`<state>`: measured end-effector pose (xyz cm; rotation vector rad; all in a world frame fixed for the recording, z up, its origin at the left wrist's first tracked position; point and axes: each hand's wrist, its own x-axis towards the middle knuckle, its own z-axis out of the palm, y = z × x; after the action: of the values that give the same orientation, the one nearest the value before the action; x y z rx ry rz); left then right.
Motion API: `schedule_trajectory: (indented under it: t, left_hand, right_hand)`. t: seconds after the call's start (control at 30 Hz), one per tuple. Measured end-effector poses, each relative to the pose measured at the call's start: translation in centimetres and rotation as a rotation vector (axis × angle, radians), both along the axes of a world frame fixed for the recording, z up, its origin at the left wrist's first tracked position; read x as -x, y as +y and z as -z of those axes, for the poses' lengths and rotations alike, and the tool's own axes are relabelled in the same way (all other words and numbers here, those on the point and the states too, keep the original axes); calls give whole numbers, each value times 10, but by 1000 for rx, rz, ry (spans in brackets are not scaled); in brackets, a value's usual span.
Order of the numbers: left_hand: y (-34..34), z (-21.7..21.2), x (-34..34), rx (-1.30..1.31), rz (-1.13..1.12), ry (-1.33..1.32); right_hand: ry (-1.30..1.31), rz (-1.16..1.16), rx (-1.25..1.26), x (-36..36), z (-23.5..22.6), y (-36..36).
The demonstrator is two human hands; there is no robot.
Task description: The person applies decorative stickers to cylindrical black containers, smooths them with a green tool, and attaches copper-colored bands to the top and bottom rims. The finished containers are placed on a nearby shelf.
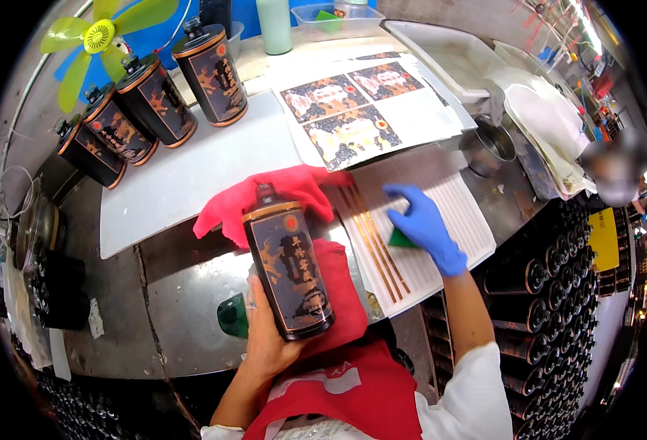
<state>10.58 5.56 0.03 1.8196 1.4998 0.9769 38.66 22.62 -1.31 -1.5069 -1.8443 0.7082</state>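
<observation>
My left hand (271, 334) is bare and wraps round the lower part of a black bottle (288, 268) with copper trim, a patterned label and a dark stopper. The bottle leans slightly left over a red cloth (338, 282). My right hand (426, 226) wears a blue glove, thumb and forefinger apart; its other fingers are partly hidden. It is above a white ribbed sheet (448, 191), beside thin gold strips (375, 249). A green flat piece (403, 239) shows just below the thumb; whether the hand touches it I cannot tell.
Several finished-looking black bottles (213, 81) stand on a white board (162, 176) at the far left, near a green fan (99, 37). Printed label sheets (338, 110) lie behind the ribbed sheet. A metal pot (488, 147) and a white basin (441, 59) are at right.
</observation>
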Motion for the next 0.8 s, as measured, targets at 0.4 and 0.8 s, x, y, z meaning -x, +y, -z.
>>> schedule_trajectory:
  t: [0.4, 0.8]
  left_hand:
    - [3, -2, -11, 106, -14, -78]
    - [5, -5, -13, -53, -78, -207]
  right_hand:
    - [-336, -406, 113, 25, 30, 134]
    - [655, -150, 467, 4, -37, 27]
